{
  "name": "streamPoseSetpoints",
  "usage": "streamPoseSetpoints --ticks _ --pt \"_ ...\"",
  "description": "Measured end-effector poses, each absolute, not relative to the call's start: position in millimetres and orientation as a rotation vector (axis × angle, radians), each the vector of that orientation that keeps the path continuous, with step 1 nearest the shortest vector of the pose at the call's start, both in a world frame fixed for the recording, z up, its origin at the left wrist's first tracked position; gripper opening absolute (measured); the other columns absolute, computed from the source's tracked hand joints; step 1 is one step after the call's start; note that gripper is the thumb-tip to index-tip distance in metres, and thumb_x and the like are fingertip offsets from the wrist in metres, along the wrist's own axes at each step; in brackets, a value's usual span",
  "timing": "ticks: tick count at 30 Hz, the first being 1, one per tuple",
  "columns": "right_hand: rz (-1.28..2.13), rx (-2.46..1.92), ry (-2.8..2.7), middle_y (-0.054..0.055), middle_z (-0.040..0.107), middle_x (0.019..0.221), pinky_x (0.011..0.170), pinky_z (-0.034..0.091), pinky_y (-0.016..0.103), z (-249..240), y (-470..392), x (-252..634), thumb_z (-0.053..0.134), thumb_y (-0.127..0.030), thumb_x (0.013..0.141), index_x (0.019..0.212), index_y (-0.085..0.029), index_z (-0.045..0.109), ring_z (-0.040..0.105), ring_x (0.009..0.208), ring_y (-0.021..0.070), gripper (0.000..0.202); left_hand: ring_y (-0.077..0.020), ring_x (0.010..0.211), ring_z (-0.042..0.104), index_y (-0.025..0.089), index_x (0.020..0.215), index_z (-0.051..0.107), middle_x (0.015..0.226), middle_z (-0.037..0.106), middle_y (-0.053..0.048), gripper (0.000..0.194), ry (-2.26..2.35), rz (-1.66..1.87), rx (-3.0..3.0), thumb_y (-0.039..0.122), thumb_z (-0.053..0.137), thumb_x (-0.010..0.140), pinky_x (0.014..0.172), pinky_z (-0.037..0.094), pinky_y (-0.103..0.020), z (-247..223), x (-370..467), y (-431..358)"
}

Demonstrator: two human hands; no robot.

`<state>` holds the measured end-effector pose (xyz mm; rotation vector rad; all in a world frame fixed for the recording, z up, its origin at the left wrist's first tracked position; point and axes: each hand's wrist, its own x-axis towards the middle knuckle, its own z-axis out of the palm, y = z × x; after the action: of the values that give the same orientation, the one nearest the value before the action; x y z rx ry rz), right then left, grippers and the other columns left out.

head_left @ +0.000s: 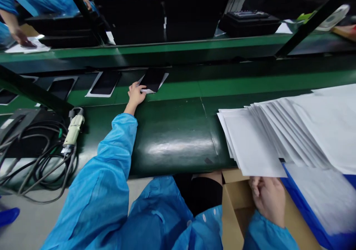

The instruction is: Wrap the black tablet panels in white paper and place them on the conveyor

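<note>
Green worktop (175, 131) and a raised shelf run across the view, the worktop being the landmark. On its far strip, the left hand (137, 94) has its fingers bent over the near edge of a flat black panel (152, 79), dark, rectangular and lying askew on a white sheet (164, 80) whose corners show. At the worktop's near right edge, the right hand (269, 198) is loosely curled just under fanned white envelopes (256, 142); whether it pinches one cannot be told. Coiled cables (41, 157) lie at its left end.

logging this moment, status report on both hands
left hand on white sheet under black panel; right hand at edge of fanned white sheets; cardboard box below
</note>
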<state>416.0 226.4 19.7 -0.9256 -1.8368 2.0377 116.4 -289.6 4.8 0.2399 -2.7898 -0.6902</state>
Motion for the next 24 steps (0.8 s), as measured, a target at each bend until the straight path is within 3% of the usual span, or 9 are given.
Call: streamPoseSetpoints --ticks 2,6,10,17,24 --pt "2.005 -0.898 -1.775 -0.008 0.05 0.049 0.033 0.023 0.017 16.8 224.5 413.0 0.088 -0.045 0.073 0.067 -0.021 0.054 0.037 0.036 0.0047 0.042 -0.0418 0.144 0.041 0.025 0.121 0.073 0.152 0.053 -0.015 0.034 -2.804 -0.718 0.176 0.024 0.059 0.09 0.115 0.037 -0.067 1.8 109.3 -291.0" --pt "1.876 -0.733 -1.534 -0.005 0.062 0.067 0.04 0.04 0.02 4.2 204.0 416.5 0.081 -0.042 0.079 0.081 -0.023 0.053 0.053 0.047 0.0096 0.034 -0.0349 0.136 0.049 0.022 0.114 0.073 0.138 0.062 -0.013 0.028 -2.826 -0.76 -0.043 0.024 0.062 0.088 0.119 0.036 -0.06 -1.9 103.6 -293.0" --pt "1.787 -0.647 -1.494 -0.005 0.067 0.072 0.044 0.044 0.023 -8.1 160.7 432.1 0.079 -0.033 0.083 0.092 -0.025 0.052 0.055 0.046 0.0105 0.03 -0.0355 0.129 0.051 0.02 0.105 0.071 0.13 0.063 -0.014 0.022 -2.817 -0.756 -0.049 0.022 0.065 0.084 0.116 0.037 -0.06 -6.9 100.4 -292.5" --pt "2.208 -0.486 -1.778 -0.002 0.071 0.076 0.046 0.048 0.023 -19.6 89.7 453.4 0.075 -0.039 0.095 0.095 -0.023 0.062 0.059 0.048 0.0107 0.02 -0.0313 0.113 0.054 0.02 0.092 0.062 0.113 0.064 -0.014 0.003 -2.596 -0.827 -0.192 0.019 0.06 0.09 0.108 0.046 -0.054 -10.4 96.4 -285.3" --pt "2.602 -0.313 -1.886 0.007 0.076 0.101 0.051 0.056 0.029 -7.8 81.7 434.7 0.067 -0.051 0.1 0.114 -0.025 0.065 0.07 0.061 0.0164 0.03 -0.0242 0.102 0.062 0.024 0.097 0.064 0.099 0.065 -0.01 0.021 -2.075 -0.857 -0.526 0.032 0.049 0.11 0.098 0.053 -0.045 -0.6 153.8 -215.0"
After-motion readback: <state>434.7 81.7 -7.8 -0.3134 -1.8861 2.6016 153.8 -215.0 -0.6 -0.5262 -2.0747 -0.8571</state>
